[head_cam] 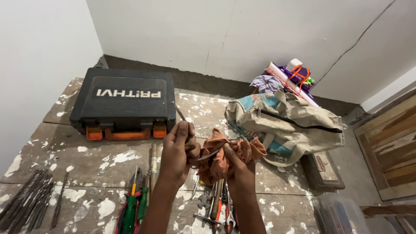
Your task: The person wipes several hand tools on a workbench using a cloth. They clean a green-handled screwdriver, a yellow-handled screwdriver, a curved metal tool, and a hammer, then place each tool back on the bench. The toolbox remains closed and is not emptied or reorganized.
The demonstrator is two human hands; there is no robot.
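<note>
Between my two hands, above the paint-spattered floor boards, sits a thin grey metal tool, and I can only see part of it: one end pokes up past my left hand toward the black case, another short stretch shows between the hands, and the rest is swallowed by fist and cloth, so I cannot tell what kind of tool it is. My left hand is curled tight around its shaft. My right hand is closed on a bunched orange rag, which is wrapped over the tool's near end; the fingers are mostly buried in the folds. Below my wrists lies a heap of spanners and pliers, partly hidden by my forearms, and just left of it green-handled screwdrivers run off the bottom edge. Further left, a row of dark drill bits is cut by the corner. Beyond my hands stands the black tool case with orange latches and pale lettering on its lid, seen upside down. To the right slumps a beige zipped bag with a blue printed panel, and behind it a purple bundle, tied with orange cord, rests against the wall.
</note>
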